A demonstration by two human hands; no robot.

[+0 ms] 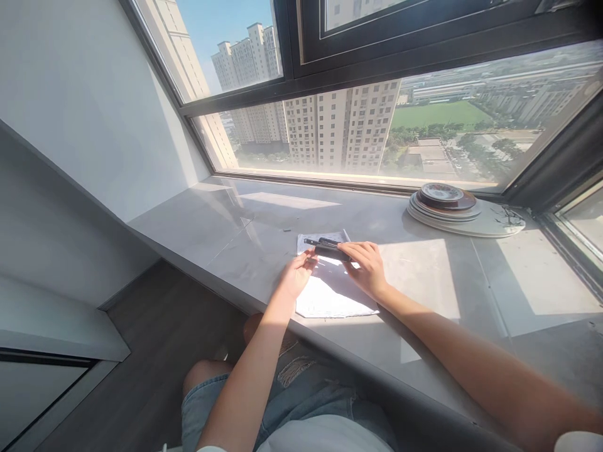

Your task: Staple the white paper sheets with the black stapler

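Observation:
Between my two hands, a long black object (331,252), which looks like a stapler, is held above a pile of paper sheets (325,295). A narrow dark bar runs along its upper side. The fingers of my left hand (298,274) pinch its left end. My right hand (366,269) grips the right end, fingers over the top. Printed or written lines show on the upper part of the sheets, and their lower part is bright with sunlight. The hands hide part of the object's ends.
A stack of plates (443,204) stands at the right by the window frame, with a large oval plate (502,220) at the bottom. A small dark piece (287,230) lies on the stone sill (226,245) behind the papers. The sill's front edge runs just above my knees.

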